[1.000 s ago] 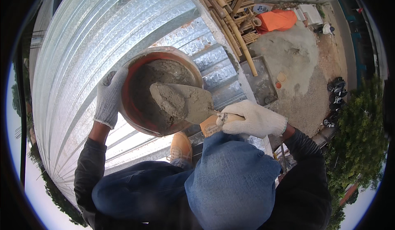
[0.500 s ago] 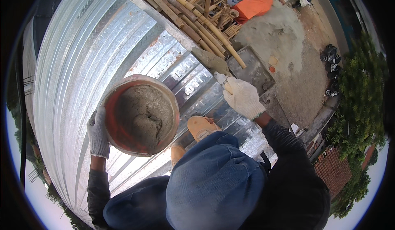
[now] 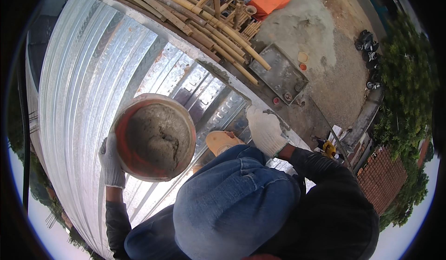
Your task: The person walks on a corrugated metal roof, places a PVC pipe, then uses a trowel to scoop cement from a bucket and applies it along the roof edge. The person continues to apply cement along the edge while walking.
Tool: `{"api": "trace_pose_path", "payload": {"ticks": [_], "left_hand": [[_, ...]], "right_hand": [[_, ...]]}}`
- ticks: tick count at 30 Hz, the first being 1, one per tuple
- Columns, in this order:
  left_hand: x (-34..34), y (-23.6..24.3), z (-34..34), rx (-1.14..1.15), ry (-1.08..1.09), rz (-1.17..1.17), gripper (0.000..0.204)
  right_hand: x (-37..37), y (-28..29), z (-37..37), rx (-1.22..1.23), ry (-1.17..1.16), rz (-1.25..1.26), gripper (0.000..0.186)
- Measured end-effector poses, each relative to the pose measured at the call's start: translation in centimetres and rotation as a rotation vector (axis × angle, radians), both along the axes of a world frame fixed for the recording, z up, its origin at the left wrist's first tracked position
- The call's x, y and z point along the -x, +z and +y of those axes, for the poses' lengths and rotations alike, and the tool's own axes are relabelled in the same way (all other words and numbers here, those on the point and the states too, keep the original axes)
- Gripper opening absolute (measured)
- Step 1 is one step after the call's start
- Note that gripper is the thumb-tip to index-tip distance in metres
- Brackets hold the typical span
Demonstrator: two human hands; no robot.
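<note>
My left hand (image 3: 112,164), in a white knit glove, grips the left rim of a round reddish bucket (image 3: 121,137). Grey wet mortar (image 3: 153,134) fills much of the bucket, with a hollow in its surface. My gloved right hand (image 3: 265,132) is closed at the edge of the corrugated metal sheet, by the concrete ledge. The trowel that showed in it a moment ago is almost wholly hidden now. Wet mortar (image 3: 213,70) lies along the ledge just beyond the sheet.
Shiny corrugated sheeting (image 3: 88,88) spreads under me, with my tan boot (image 3: 223,141) on it. Beyond the ledge, lower down, are bamboo poles (image 3: 200,23), a mixing tray (image 3: 278,72), an orange tarp (image 3: 272,0) and a sand heap (image 3: 304,25). A person in yellow (image 3: 329,149) is below right.
My right hand has drawn nearer to me and the ledge, and the mortar-loaded trowel has gone from sight. The bucket stays in my left hand, slightly lower in view. The view has shifted.
</note>
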State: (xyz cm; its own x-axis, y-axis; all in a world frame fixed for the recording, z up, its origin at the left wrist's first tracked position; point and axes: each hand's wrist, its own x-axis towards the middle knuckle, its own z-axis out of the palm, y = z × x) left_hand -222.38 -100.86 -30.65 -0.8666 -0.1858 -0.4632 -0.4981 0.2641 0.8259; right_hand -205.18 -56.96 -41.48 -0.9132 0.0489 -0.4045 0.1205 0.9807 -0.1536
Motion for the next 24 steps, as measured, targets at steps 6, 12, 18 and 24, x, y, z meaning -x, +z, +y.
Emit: {"api": "trace_pose_path", "payload": {"ticks": [6,12,18,24], "left_hand": [[-0.4,-0.5,-0.4,-0.011,0.011,0.0,0.03],[-0.7,-0.7,-1.9,-0.03,-0.006,0.011,0.03],[-0.1,-0.8,-1.4,-0.009,-0.013,-0.01,0.031],[-1.0,-0.1,-0.7,0.017,-0.009,0.005,0.031]], "right_hand": [[-2.9,3.7,3.5,-0.011,0.041,-0.061,0.026],[-1.6,5.2,4.9,0.146,-0.143,-0.015,0.026],[7.7,2.6,5.6,-0.012,0.138,0.223,0.025],[6.7,0.6,5.7,-0.13,0.306,0.092,0.031]]}}
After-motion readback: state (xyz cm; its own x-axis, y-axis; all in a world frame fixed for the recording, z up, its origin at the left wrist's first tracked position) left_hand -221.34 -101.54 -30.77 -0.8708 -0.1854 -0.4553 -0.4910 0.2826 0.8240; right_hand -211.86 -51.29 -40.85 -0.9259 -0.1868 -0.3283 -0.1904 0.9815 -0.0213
